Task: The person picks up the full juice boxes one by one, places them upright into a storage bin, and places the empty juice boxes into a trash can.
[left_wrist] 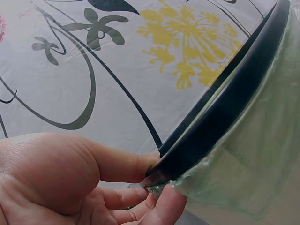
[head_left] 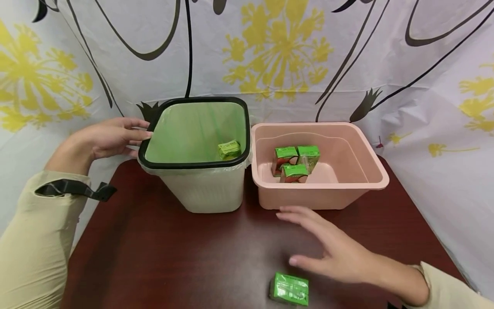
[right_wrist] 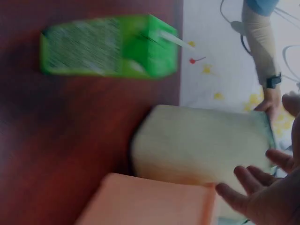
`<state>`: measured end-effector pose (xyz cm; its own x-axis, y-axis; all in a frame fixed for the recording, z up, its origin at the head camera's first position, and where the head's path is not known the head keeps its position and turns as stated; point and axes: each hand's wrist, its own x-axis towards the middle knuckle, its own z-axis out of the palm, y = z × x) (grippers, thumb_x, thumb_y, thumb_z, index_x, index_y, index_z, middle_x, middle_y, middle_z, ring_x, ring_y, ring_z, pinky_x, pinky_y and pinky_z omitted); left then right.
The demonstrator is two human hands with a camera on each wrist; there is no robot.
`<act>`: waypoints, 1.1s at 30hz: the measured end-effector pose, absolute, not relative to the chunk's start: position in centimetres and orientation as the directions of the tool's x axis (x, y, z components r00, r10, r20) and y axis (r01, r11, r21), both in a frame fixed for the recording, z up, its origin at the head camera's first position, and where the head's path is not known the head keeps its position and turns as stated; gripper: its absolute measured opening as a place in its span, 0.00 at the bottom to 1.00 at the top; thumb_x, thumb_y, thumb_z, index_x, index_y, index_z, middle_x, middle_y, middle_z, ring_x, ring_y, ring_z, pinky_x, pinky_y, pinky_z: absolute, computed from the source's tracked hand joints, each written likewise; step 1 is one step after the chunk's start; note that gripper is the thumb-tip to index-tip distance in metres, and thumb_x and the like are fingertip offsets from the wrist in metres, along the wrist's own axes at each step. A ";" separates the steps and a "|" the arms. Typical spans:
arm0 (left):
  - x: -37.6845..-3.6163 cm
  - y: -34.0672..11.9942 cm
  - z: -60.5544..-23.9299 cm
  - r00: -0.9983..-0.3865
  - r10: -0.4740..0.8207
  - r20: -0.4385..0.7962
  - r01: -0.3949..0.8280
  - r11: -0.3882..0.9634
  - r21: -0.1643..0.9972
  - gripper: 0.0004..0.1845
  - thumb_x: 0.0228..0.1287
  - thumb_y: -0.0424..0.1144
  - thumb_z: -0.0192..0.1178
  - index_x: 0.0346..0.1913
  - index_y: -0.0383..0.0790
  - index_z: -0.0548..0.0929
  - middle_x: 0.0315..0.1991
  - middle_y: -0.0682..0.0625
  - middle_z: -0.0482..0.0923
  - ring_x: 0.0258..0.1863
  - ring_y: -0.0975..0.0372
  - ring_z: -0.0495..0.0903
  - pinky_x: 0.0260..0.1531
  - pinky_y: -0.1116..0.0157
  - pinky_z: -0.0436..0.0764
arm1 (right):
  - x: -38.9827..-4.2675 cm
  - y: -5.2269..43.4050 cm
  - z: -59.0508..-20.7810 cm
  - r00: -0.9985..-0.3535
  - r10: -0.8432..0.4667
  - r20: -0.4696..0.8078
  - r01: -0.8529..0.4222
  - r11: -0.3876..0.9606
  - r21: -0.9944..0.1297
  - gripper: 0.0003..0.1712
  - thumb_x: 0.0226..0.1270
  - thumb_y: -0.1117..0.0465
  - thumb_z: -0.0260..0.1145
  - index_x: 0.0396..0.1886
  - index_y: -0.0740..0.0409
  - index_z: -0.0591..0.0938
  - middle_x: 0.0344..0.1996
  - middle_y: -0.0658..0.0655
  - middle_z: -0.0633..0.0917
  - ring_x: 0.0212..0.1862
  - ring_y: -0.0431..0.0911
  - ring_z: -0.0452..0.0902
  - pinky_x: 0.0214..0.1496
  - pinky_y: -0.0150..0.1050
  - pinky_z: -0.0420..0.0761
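My left hand (head_left: 115, 136) pinches the black rim (left_wrist: 225, 117) of a white trash can (head_left: 200, 189), thumb on the rim and fingers beneath it. A translucent green liner (head_left: 181, 133) covers the can's inside, and a crumpled green-yellow drink carton (head_left: 229, 149) lies within. My right hand (head_left: 335, 249) hovers over the table, fingers spread and holding nothing. Just below its thumb, a green juice box (head_left: 290, 290) lies on the table; its white straw (right_wrist: 176, 38) shows in the right wrist view.
A pink plastic tub (head_left: 301, 197) stands right of the trash can, close against it, with three green-topped juice boxes (head_left: 295, 170) inside. Both containers stand on a dark red-brown table (head_left: 173, 257). A white sheet (head_left: 216, 56) with yellow flowers hangs behind.
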<state>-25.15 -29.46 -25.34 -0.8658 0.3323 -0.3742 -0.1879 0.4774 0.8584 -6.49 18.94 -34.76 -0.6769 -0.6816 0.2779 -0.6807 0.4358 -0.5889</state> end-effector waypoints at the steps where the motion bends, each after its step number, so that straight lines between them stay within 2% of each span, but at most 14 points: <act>1: -25.2 -29.4 -25.3 -0.866 0.332 -0.375 -0.188 0.478 0.858 0.38 0.81 0.42 0.49 0.79 0.32 0.41 0.55 0.56 0.71 0.48 0.71 0.79 0.48 0.63 0.83 | -6.1 19.4 -35.5 -0.671 -0.689 0.274 -0.677 0.420 -0.604 0.45 0.63 0.53 0.77 0.76 0.50 0.67 0.73 0.50 0.68 0.73 0.44 0.64 0.72 0.26 0.59; 6: -25.2 -29.5 -25.1 -0.867 0.334 -0.369 -0.180 0.481 0.858 0.38 0.81 0.43 0.49 0.79 0.32 0.41 0.55 0.56 0.71 0.48 0.72 0.79 0.48 0.62 0.83 | -4.8 21.1 -39.0 -0.607 -0.743 0.283 -0.683 0.305 -0.664 0.52 0.58 0.54 0.80 0.77 0.57 0.64 0.74 0.56 0.66 0.74 0.46 0.62 0.73 0.26 0.59; 8: -25.2 -29.6 -25.1 -0.868 0.334 -0.366 -0.177 0.481 0.859 0.38 0.81 0.43 0.49 0.79 0.32 0.41 0.55 0.56 0.71 0.48 0.72 0.79 0.48 0.62 0.83 | -4.3 21.4 -40.2 -0.601 -0.757 0.257 -0.653 0.279 -0.704 0.53 0.58 0.53 0.81 0.78 0.58 0.62 0.75 0.57 0.64 0.75 0.46 0.60 0.72 0.28 0.60; 11: -25.2 -29.6 -25.1 -0.869 0.333 -0.365 -0.179 0.477 0.860 0.38 0.81 0.43 0.49 0.79 0.32 0.40 0.56 0.55 0.70 0.48 0.72 0.79 0.48 0.62 0.83 | -3.8 21.7 -41.4 -0.600 -0.778 0.185 -0.591 0.275 -0.758 0.55 0.59 0.51 0.80 0.80 0.55 0.60 0.76 0.56 0.62 0.75 0.45 0.59 0.71 0.32 0.65; 13: -25.2 -29.6 -25.2 -0.869 0.333 -0.365 -0.181 0.473 0.862 0.38 0.81 0.43 0.49 0.79 0.32 0.41 0.57 0.54 0.69 0.48 0.71 0.79 0.48 0.62 0.83 | -3.5 21.7 -42.0 -0.616 -0.783 0.091 -0.497 0.297 -0.815 0.55 0.59 0.51 0.80 0.81 0.51 0.58 0.77 0.54 0.61 0.76 0.44 0.58 0.70 0.35 0.67; 17: -25.2 -29.5 -25.3 -0.870 0.332 -0.364 -0.182 0.470 0.864 0.38 0.81 0.43 0.50 0.79 0.32 0.41 0.60 0.50 0.67 0.48 0.71 0.79 0.48 0.62 0.83 | -3.2 21.4 -42.9 -0.615 -0.788 0.003 -0.436 0.337 -0.835 0.54 0.61 0.48 0.78 0.81 0.46 0.57 0.77 0.53 0.62 0.75 0.45 0.59 0.70 0.38 0.68; 21: -25.0 -29.5 -25.4 -0.869 0.332 -0.367 -0.180 0.479 0.859 0.39 0.81 0.43 0.49 0.79 0.32 0.40 0.67 0.44 0.61 0.48 0.72 0.78 0.48 0.62 0.83 | -3.2 21.0 -43.7 -0.598 -0.802 0.004 -0.471 0.347 -0.811 0.52 0.63 0.46 0.76 0.81 0.46 0.59 0.74 0.53 0.67 0.72 0.45 0.65 0.69 0.38 0.71; 23: -25.0 -29.5 -25.4 -0.867 0.335 -0.369 -0.179 0.481 0.858 0.39 0.81 0.44 0.49 0.80 0.32 0.40 0.68 0.43 0.60 0.48 0.72 0.78 0.48 0.62 0.83 | -3.2 20.8 -44.0 -0.590 -0.807 -0.019 -0.448 0.348 -0.824 0.50 0.65 0.46 0.74 0.81 0.45 0.59 0.73 0.52 0.69 0.71 0.45 0.67 0.67 0.38 0.72; 28: -25.0 -29.4 -25.4 -0.867 0.332 -0.371 -0.184 0.478 0.859 0.38 0.81 0.44 0.50 0.79 0.32 0.41 0.65 0.46 0.64 0.49 0.72 0.78 0.49 0.62 0.83 | -3.6 20.3 -44.6 -0.544 -0.839 -0.024 -0.411 0.291 -0.864 0.43 0.71 0.55 0.70 0.81 0.46 0.61 0.72 0.57 0.72 0.69 0.45 0.70 0.66 0.38 0.74; 33: -25.0 -29.4 -25.4 -0.865 0.333 -0.375 -0.188 0.479 0.857 0.39 0.82 0.44 0.49 0.80 0.32 0.40 0.71 0.40 0.57 0.49 0.72 0.77 0.49 0.62 0.83 | -4.1 19.9 -44.6 -0.514 -0.857 0.044 -0.481 0.246 -0.842 0.41 0.73 0.60 0.69 0.80 0.49 0.61 0.70 0.59 0.74 0.67 0.45 0.72 0.63 0.38 0.77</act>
<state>-25.02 -29.37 -25.44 -0.8651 0.3329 -0.3752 -0.1876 0.4791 0.8575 -4.08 19.87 -44.65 -0.5140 -0.8567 0.0435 -0.4806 0.2456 -0.8419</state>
